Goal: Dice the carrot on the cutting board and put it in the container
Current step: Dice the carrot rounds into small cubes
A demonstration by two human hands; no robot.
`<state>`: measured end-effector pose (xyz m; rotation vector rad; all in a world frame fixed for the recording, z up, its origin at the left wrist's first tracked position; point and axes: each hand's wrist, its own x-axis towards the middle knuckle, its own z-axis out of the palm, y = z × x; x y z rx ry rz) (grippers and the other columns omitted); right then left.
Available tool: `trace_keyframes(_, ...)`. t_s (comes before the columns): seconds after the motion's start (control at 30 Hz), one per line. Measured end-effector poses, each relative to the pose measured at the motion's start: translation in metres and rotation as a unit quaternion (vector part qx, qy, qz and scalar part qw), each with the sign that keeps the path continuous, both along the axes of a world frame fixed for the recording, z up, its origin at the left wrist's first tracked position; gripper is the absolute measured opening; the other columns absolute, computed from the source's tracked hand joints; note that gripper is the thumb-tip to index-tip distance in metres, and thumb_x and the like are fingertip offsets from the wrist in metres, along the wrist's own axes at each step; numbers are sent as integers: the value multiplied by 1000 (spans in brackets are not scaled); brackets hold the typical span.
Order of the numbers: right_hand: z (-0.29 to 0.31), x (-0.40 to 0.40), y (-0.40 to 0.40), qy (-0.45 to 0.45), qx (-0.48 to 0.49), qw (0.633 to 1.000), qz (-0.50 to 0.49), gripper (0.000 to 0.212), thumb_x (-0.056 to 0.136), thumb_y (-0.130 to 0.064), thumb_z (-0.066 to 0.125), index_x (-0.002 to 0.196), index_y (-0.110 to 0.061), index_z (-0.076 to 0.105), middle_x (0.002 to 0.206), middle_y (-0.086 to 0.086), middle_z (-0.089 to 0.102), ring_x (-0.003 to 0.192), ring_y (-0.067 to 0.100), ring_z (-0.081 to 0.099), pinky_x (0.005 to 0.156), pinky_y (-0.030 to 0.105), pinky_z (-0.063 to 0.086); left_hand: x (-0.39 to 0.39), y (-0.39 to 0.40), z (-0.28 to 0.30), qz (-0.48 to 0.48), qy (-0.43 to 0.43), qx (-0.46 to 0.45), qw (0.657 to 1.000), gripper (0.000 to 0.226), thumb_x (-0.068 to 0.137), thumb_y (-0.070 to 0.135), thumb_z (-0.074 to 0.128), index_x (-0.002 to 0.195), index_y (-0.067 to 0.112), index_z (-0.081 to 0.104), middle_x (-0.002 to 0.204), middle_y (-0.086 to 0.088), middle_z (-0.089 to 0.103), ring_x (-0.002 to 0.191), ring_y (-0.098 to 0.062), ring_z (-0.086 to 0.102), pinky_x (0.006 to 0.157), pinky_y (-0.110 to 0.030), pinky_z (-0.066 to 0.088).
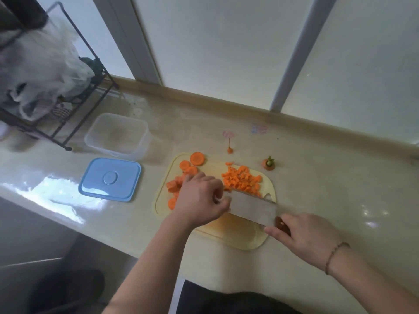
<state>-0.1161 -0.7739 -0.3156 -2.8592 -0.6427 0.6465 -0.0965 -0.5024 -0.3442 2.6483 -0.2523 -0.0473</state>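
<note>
Glossy beige desk (317, 177) under a bright window, viewed from above, carries all items.

Nearest: the right hand (303, 236) has its fingers wrapped round the dark handle of a cleaver (251, 208), blade laid across the pale yellow cutting board (240, 239). The left hand (199, 200) sits at the blade's left end, fingers curled and pinching at its tip; what lies under them is hidden.

On the board beyond the blade, a heap of diced carrot (241, 181) lies right, thick chunks (173, 185) and round slices (192, 164) left. These are stiff, light and likely damp, so slices may roll or skid under the edge; judgement is to pin them flat with fingertips tucked back. Dice are too small to pick singly and are better scooped on the broad blade.

Further off, a carrot top (268, 164) and tail tip (230, 148) lie off the board. Left, the blue lid (110, 179) lies flat; behind it the clear container (116, 134) stands open, holding no carrot.
</note>
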Motion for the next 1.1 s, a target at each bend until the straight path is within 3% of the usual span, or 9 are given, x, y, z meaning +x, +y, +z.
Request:
trace_keyframes(0.07,0,2,-1,-8,-12,1000,11,77,61,-87,-20,70,-31,32,68,-9,47,74,14,60,65,29,46,12,-17,-5,-26,46,65,996,30,86,49,57,70,25,50,70,12,51,78,-17,45,78,-35,34)
trace_keyframes(0.2,-4,2,-7,-31,-48,998,37,83,67,-83,-14,89,-30,46,88,-6,65,82,16,65,65,31,49,31,-35,-14,-9,59,55,997,27,94,40,55,75,22,49,77,6,53,84,-23,54,82,-36,38)
trace_keyframes(0.3,-4,0,-9,-49,-66,995,54,102,51,-82,-37,89,-31,43,88,-6,66,81,16,66,60,31,44,41,-40,-19,-18,66,35,997,21,96,35,54,83,19,56,86,0,61,89,-27,58,82,-37,42)
trace_keyframes(0.37,-3,-5,-10,-42,-70,996,45,101,47,-82,-41,83,-31,39,85,-5,64,82,15,66,61,30,42,42,-33,-19,-29,38,-3,999,20,97,29,54,89,14,65,90,-4,67,88,-29,60,79,-39,47)
trace_keyframes(0.47,-2,-17,-14,-20,-28,999,-11,87,57,-89,-25,70,-29,36,70,-6,54,74,12,61,63,29,44,38,4,-22,53,-26,-68,996,22,92,20,51,90,9,70,87,-5,69,81,-29,61,71,-42,51)
trace_keyframes(0.53,-6,-28,-19,7,26,997,-66,81,69,-90,-5,65,-25,43,62,-5,54,63,9,56,61,28,43,29,32,-26,88,-32,-37,995,25,87,22,51,97,12,72,95,-4,71,89,-33,61,77,-44,50)
trace_keyframes(0.73,-10,-54,-16,68,159,957,-231,92,59,-102,16,53,-13,43,45,-5,42,44,10,41,46,22,30,12,57,-42,-33,-37,136,989,48,68,31,72,116,22,69,108,5,71,106,-32,56,83,-45,38)
trace_keyframes(0.93,-6,-58,5,117,181,937,-276,100,54,-104,17,55,-7,44,47,-2,42,44,7,39,50,27,36,18,62,-51,-54,-75,164,982,63,52,29,88,113,24,69,106,7,68,105,-26,40,78,-38,22)
trace_keyframes(1.1,-1,-62,22,142,184,928,-290,100,58,-101,22,58,-4,45,47,-1,41,45,8,37,50,26,34,24,66,-49,-83,-134,176,972,23,65,27,74,87,22,73,85,8,69,99,-28,57,77,-38,24)
